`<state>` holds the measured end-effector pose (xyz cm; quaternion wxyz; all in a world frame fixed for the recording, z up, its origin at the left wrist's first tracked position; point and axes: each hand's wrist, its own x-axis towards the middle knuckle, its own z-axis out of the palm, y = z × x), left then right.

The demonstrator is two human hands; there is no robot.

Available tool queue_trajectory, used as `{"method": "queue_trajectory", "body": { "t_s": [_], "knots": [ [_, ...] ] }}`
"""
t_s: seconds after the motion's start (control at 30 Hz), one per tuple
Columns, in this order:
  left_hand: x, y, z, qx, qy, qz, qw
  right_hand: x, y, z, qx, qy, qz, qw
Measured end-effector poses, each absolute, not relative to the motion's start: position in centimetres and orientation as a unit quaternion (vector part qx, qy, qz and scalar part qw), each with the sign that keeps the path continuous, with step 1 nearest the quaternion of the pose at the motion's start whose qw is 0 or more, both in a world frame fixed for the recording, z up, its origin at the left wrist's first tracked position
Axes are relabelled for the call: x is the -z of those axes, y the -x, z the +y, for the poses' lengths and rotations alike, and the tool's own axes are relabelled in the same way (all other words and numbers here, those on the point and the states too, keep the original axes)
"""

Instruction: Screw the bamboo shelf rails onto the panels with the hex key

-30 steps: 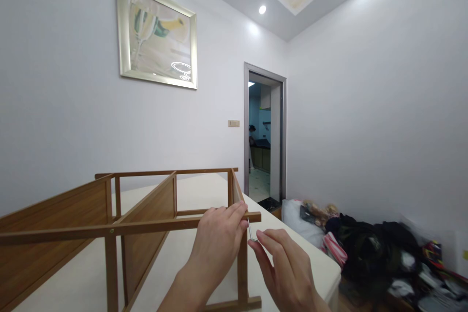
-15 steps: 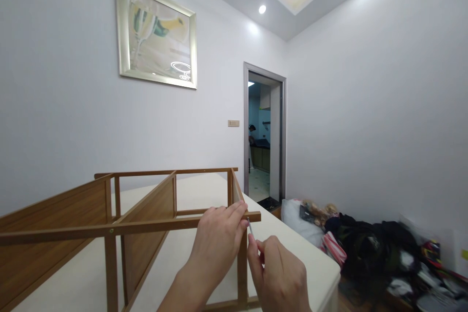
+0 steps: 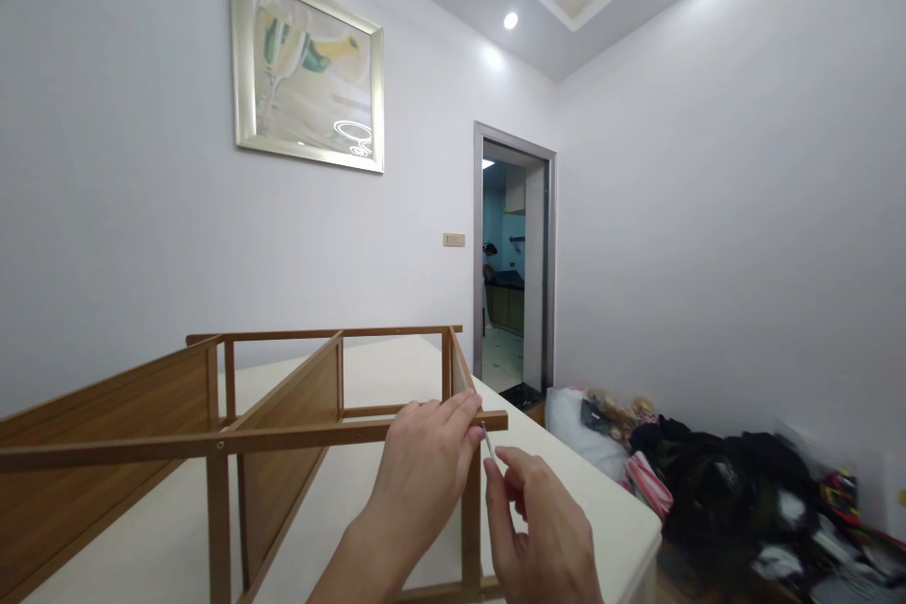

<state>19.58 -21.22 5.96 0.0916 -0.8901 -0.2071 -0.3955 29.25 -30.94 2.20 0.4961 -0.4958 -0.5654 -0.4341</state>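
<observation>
A brown wooden shelf frame (image 3: 304,438) lies on its side, its slats and panels joined by narrow rails. My left hand (image 3: 428,448) is closed over the front rail near its right end, fingers wrapped across the corner joint. Just right of it, my right hand (image 3: 542,519) has thumb and forefinger at a thin metal rod, which looks like a hex key (image 3: 489,443). The rod's upper end meets the rail's underside or front face; its lower end is hidden by the fingers. A small round fastener (image 3: 220,445) shows farther left on the same rail.
The frame rests on a cream-white table (image 3: 587,481), whose right edge drops off beside my right hand. Bags and dark clothes (image 3: 729,481) are heaped on the right. Behind stand a doorway (image 3: 516,264) and a wall with a framed picture (image 3: 308,66).
My right hand's fingers have loosened and spread slightly around the rod, with the hand shifted a little right. My left hand keeps its hold on the rail. The view has shifted slightly.
</observation>
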Motion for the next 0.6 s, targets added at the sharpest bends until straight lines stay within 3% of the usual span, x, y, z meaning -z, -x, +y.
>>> {"method": "queue_trajectory", "body": {
  "t_s": [0.43,0.6],
  "knots": [
    [-5.9,-19.6,-21.2,0.392,0.893,-0.205,0.088,-2.9,-29.5,-30.5,0.487,0.515,-0.591,0.385],
    [-6.0,-19.5,-21.2,0.388,0.894,-0.205,0.086,-2.6,-29.4,-29.9,0.435,0.531,-0.602,0.408]
  ]
}}
